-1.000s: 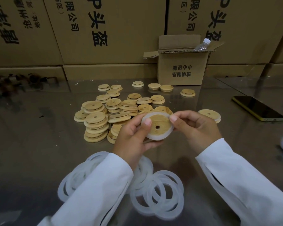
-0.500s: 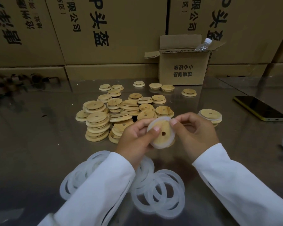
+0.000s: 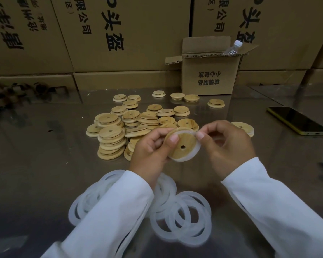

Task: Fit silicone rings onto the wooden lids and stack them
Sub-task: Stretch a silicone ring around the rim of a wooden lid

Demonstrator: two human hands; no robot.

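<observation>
a shiny grey metal table (image 3: 35, 164) filled the near part of the room. behind it stood a wall of big brown cardboard boxes (image 3: 138, 43) with black letters on them. a small open box (image 3: 209, 79) sat at the back of the table, and a clear bottle (image 3: 232, 49) with a white cap poked out of it. a dark phone (image 3: 296, 122) with a yellow edge lay on the right.
</observation>
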